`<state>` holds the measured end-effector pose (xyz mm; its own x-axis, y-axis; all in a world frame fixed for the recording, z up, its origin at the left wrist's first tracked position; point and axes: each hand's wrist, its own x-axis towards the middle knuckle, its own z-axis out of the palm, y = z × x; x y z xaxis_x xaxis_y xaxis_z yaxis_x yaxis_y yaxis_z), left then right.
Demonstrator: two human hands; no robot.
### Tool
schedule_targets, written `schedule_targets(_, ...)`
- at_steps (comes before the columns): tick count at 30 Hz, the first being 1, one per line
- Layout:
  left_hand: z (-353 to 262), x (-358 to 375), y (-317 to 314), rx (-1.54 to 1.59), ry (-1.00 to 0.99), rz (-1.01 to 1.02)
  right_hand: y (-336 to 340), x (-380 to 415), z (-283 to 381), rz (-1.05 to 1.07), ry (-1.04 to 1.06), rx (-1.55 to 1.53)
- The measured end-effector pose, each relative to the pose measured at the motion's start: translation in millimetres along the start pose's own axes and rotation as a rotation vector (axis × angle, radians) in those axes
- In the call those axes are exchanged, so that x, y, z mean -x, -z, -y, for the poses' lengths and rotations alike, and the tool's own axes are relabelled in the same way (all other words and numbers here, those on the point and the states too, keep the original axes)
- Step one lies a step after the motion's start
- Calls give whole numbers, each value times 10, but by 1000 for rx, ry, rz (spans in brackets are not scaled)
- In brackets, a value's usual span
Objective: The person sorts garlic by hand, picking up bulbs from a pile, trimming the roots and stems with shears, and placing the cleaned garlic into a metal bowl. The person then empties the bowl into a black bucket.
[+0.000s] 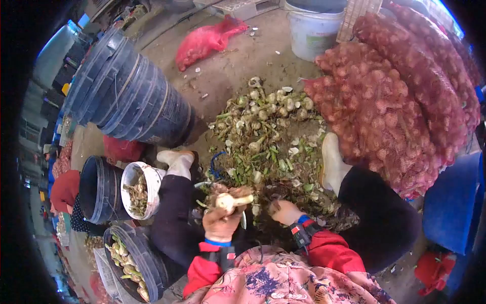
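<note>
My left hand [221, 226] is closed around a garlic bulb [225, 201] with brown roots and a short, thick pale stem pointing right. Close by on the right, my right hand [286, 212] has its fingers curled down over the dark trimmings; what they hold, if anything, is hidden. A thin pale edge, perhaps a blade [243, 220], shows beside my left hand, mostly covered. On the ground ahead, between my boots, lies a heap of garlic bulbs [263, 114] mixed with green stem pieces [276, 161] and loose skins.
Stacked dark buckets [136, 93] lean at the left. Below them stand a white bucket [155, 177] of trimmings and a dark bucket [152, 253] of garlic. Full red mesh sacks [379, 111] fill the right, near a blue container [452, 207]. Further off are a red bag [207, 43] and white bucket [311, 38].
</note>
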<state>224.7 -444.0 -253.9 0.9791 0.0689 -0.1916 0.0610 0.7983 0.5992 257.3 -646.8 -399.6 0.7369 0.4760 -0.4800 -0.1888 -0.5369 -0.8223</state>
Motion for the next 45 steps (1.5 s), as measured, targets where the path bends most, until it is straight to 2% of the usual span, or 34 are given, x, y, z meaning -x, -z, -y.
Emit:
schedule_targets(1,-93,8,42,100,27,66,43,78,-94,21,-81,194)
schedule_targets(2,-188,71,147,29,-2,-56,36,47,-148,36,-168,78)
schedule_targets(3,-278,99,230,-21,-55,-67,30,4,-193,50,-166,81)
schedule_targets(5,-496,259,528,-283,-83,-371,151,-40,-93,0,-283,-96)
schedule_targets(7,-708,341,1146,-1658,-18,-490,116,-123,-138,-63,-258,-125)
schedule_targets(8,-751,301,927,-2155,-102,-460,27,-198,-261,-124,-259,-163)
schedule_targets(9,-696,152,889,-2154,-98,-463,-47,-270,-385,-187,-256,-200)
schedule_targets(11,-548,-218,801,-1737,-145,-433,-82,-297,-318,-267,-262,-244)
schedule_targets(13,-292,-783,562,-1680,-110,-275,-79,-284,-247,-352,-270,-274)
schedule_targets(15,61,-1393,553,-1776,-141,-106,-36,-276,-180,-438,-202,-256)
schedule_targets(16,320,-1698,689,-1893,-194,-107,-20,-272,-127,-407,-290,-391)
schedule_targets(17,517,-1954,685,-1944,-99,-148,-181,-383,-393,-415,-231,-630)
schedule_targets(19,821,-2405,794,-2057,78,-109,-113,-369,-332,-399,-205,-550)
schedule_targets(20,955,-2574,956,-2040,81,-106,-90,-373,-274,-404,-212,-535)
schedule_targets(22,1103,-2791,1111,-2148,243,73,-34,-368,-201,-435,-195,-581)
schedule_targets(23,1135,-2779,1083,-2140,247,76,20,-357,-193,-437,-202,-575)
schedule_targets(26,1098,-2521,1064,-1570,321,-47,88,-402,-39,-443,-226,-560)
schedule_targets(27,1283,-2402,1441,-1336,197,49,131,-432,56,-542,-81,-668)
schedule_targets(28,897,-2091,672,-1243,317,-9,200,-438,187,-641,67,-773)
schedule_targets(29,943,-1907,730,-1090,390,-49,271,-395,318,-641,73,-777)
schedule_targets(30,798,-1728,497,-916,544,-36,374,-315,511,-588,20,-839)
schedule_targets(31,862,-1563,632,-916,312,199,424,-241,613,-535,-32,-899)
schedule_targets(32,905,-1313,750,-882,353,176,426,-196,619,-534,-4,-708)
schedule_targets(33,666,-1076,287,-849,393,152,459,-146,654,-535,8,-710)
schedule_targets(35,478,-827,127,-826,385,141,588,-15,848,-277,-68,-1056)
schedule_targets(36,417,-724,99,-798,385,135,684,88,983,-154,-154,-1101)
schedule_targets(37,359,-648,123,-806,385,134,640,123,950,-152,-151,-1108)
schedule_targets(39,231,-547,191,-1631,38,231,524,155,837,-115,-7,-1066)
schedule_targets(40,172,-476,82,-1676,-91,208,531,205,864,-125,-5,-989)
schedule_targets(41,141,-408,72,-1684,-91,206,521,249,873,-120,-1,-995)
schedule_targets(43,95,-300,63,-1274,0,-30,511,334,868,-214,47,-548)
schedule_targets(44,83,-259,57,-1278,-2,-29,472,327,788,-313,184,-146)
schedule_targets(45,75,-228,52,-1229,14,-20,428,353,757,-315,185,-148)
